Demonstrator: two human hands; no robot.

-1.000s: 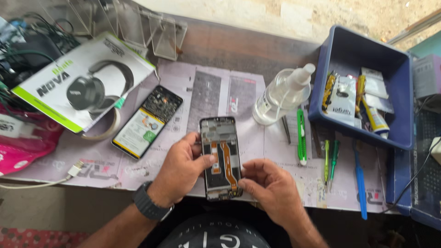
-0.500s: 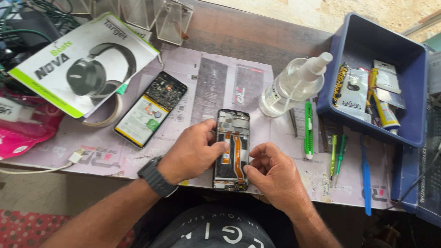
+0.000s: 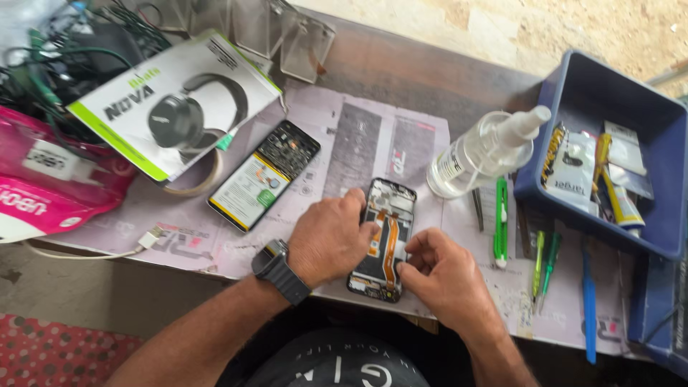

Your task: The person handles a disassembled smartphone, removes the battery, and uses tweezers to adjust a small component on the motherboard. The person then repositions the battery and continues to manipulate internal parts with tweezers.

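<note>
An opened phone frame (image 3: 383, 236) with an orange flex cable lies on the newspaper-covered table near its front edge. My left hand (image 3: 328, 240), with a dark watch on the wrist, rests over the frame's left side, fingertips on its upper edge. My right hand (image 3: 437, 276) pinches at the frame's right edge near the middle. A second opened phone (image 3: 264, 174) with its battery showing lies apart to the upper left.
A clear spray bottle (image 3: 479, 152) lies right of the frame. A green cutter (image 3: 501, 221), thin green screwdrivers (image 3: 542, 261) and a blue tool (image 3: 588, 301) lie beside a blue tray (image 3: 573, 93) of small packets. A headphone box (image 3: 175, 104), pink pouch (image 3: 50, 183) and cables sit left.
The view has shifted slightly. My left hand has slid further over the frame's left side. My right hand stays at its right edge.
</note>
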